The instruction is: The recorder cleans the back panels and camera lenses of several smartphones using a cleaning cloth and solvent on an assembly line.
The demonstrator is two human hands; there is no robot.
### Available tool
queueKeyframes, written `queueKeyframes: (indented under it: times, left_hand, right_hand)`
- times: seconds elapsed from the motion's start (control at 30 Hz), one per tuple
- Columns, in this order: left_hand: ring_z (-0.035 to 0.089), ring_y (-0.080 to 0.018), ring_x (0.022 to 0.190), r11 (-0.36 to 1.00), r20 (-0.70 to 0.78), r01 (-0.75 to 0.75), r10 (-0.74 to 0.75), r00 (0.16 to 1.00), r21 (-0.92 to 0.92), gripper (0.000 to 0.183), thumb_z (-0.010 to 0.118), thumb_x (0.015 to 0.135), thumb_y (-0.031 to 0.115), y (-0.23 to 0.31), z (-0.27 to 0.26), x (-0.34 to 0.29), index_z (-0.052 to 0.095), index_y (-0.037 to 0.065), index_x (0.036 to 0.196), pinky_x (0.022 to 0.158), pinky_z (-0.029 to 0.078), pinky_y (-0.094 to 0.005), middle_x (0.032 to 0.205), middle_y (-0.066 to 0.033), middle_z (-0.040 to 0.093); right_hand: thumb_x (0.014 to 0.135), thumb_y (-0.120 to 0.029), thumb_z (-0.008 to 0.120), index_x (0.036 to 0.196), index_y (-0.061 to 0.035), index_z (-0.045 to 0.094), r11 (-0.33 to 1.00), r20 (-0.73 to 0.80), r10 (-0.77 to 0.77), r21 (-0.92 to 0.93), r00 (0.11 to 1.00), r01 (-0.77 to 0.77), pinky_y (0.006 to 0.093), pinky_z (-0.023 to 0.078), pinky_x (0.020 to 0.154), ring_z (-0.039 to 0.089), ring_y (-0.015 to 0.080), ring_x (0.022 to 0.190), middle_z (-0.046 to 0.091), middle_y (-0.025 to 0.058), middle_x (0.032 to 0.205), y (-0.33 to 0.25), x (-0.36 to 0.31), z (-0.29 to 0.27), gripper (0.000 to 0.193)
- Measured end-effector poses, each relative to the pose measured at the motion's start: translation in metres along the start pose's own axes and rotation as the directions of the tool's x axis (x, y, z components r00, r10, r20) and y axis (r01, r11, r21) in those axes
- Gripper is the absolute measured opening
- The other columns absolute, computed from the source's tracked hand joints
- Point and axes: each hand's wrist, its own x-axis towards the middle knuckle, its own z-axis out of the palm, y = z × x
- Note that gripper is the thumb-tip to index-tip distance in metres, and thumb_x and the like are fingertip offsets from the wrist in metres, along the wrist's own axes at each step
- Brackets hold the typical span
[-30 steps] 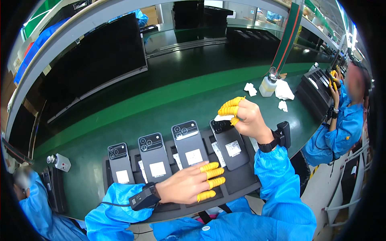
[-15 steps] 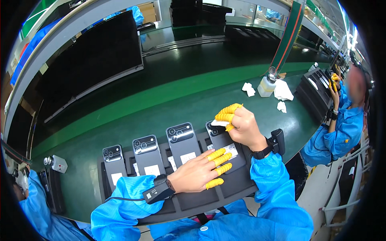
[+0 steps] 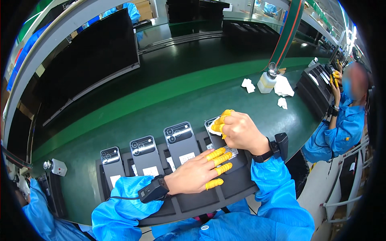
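My right hand [image 3: 243, 132], with yellow finger cots, pinches a folded white wipe [image 3: 213, 128] against the camera end of the rightmost grey smartphone [image 3: 236, 164]. That end is partly hidden by the wipe and fingers. Palm down, my left hand [image 3: 192, 172] rests with fingers spread, its cot-covered fingertips on the lower part of the same phone. Further left, another phone [image 3: 185, 148], a second one [image 3: 140, 157] and a smaller one [image 3: 109, 165] lie in a row in a black tray [image 3: 201, 201]. Their camera ends face away from me, and white labels show on their backs.
Beyond the phones stands a pump bottle [image 3: 266, 82] beside crumpled white wipes [image 3: 284, 86]. Another bottle [image 3: 59, 167] is at far left. A green post [image 3: 286, 36] rises behind. At right, a co-worker in blue [image 3: 341, 132] works by a black tray [image 3: 311, 86].
My right hand has turned and come down slightly, bringing the wipe onto the phone's camera end. My left hand stays in place on the phone. The view has shifted slightly.
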Motion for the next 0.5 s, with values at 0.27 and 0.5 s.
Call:
queueKeyframes:
  times: [0.27, 0.5]
  left_hand:
    - [0.037, -0.0363, 0.143, 1.0, -0.002, 0.011, -0.011, 1.0, -0.003, 0.051, 0.053, 0.101, 0.038, 0.001, 0.001, -0.001, 0.051, 0.007, 0.142, 0.121, 0.026, -0.0505, 0.151, -0.0193, 0.043]
    - [0.039, -0.0362, 0.142, 1.0, -0.015, 0.008, -0.008, 1.0, 0.016, 0.049, 0.053, 0.101, 0.036, 0.002, 0.003, 0.0, 0.052, 0.008, 0.141, 0.12, 0.028, -0.0506, 0.149, -0.0187, 0.046]
  right_hand:
    - [0.054, -0.004, 0.068, 0.061, -0.0018, 0.067, 0.995, 0.087, 0.095, 0.033, 0.992, -0.098, 0.0397, 0.054, 0.061, 0.063, 0.0306, 0.065, 0.062, 0.01, 0.066, 0.009, -0.009, -0.022, 0.007]
    - [0.065, 0.004, 0.066, 0.097, -0.0051, 0.074, 0.99, -0.16, -0.012, 0.135, 0.987, 0.034, 0.0359, 0.055, 0.075, 0.067, 0.0279, 0.088, 0.071, 0.0081, 0.099, 0.003, -0.001, -0.01, 0.035]
